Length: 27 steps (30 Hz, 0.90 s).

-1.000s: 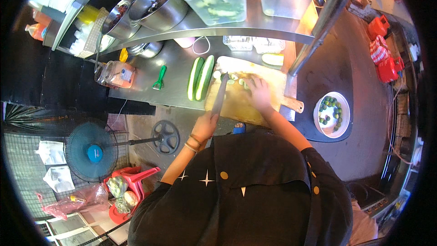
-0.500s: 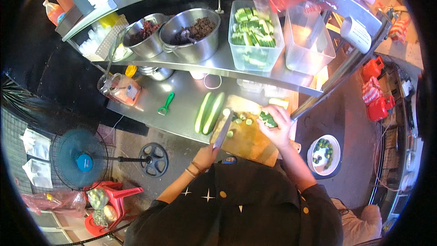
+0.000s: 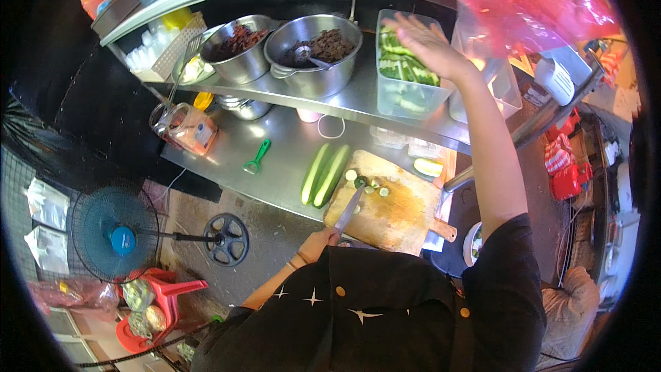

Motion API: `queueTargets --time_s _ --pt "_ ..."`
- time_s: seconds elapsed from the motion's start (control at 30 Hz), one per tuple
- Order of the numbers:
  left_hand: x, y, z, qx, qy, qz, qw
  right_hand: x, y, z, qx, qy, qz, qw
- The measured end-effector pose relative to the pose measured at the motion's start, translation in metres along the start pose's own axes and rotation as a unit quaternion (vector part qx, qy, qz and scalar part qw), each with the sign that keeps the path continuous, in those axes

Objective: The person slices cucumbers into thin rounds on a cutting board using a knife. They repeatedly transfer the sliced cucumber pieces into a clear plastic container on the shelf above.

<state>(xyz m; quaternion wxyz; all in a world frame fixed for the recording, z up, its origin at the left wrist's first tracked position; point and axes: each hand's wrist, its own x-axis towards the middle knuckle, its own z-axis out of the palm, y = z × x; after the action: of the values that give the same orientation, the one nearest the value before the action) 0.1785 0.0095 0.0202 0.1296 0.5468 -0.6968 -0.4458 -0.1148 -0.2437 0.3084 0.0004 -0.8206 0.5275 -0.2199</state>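
Right hand (image 3: 423, 41): we see it moved from the cutting board (image 3: 406, 224), where it held sliced cucumber half a second ago, up to the clear tub (image 3: 413, 102) on the shelf (image 3: 358, 100); its fingers are outstretched, and we see nothing held.
Cut cucumber (image 3: 398, 69): we find it heaped inside the tub, below the right hand; whether they touch, we cannot tell.
Left hand (image 3: 322, 241): we note fingers closed round the handle of the knife (image 3: 350, 212), whose blade slants over the board's left part.
Cucumber ends (image 3: 383, 192): we see several lying near the knife's tip.
Whole cucumbers (image 3: 332, 176): we observe two, stripe-peeled, side by side left of the board.
Green peeler (image 3: 258, 157): we locate it farther left, on the steel counter (image 3: 282, 182).
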Motion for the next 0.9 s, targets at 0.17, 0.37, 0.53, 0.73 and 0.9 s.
queueTargets --time_s 0.17,0.37,0.53,0.73,0.9 --pt "-0.011 -0.016 -0.014 0.049 0.045 -0.04 0.997 -0.024 -0.037 0.001 0.115 0.278 -0.1 0.948" --pt "-0.024 -0.021 -0.034 0.017 0.099 -0.096 0.99 -0.133 -0.075 0.101 0.044 0.189 -0.322 0.927" --pt "-0.043 -0.057 -0.04 0.003 0.151 -0.108 0.983 -0.138 -0.098 0.234 0.002 -0.046 -0.357 0.933" --pt "-0.064 -0.036 -0.063 -0.07 0.142 -0.204 0.966 -0.084 -0.111 0.328 0.06 -0.354 -0.308 0.881" --pt "-0.08 -0.051 -0.058 -0.088 0.163 -0.234 0.954 -0.031 -0.132 0.344 -0.065 -0.563 -0.277 0.776"
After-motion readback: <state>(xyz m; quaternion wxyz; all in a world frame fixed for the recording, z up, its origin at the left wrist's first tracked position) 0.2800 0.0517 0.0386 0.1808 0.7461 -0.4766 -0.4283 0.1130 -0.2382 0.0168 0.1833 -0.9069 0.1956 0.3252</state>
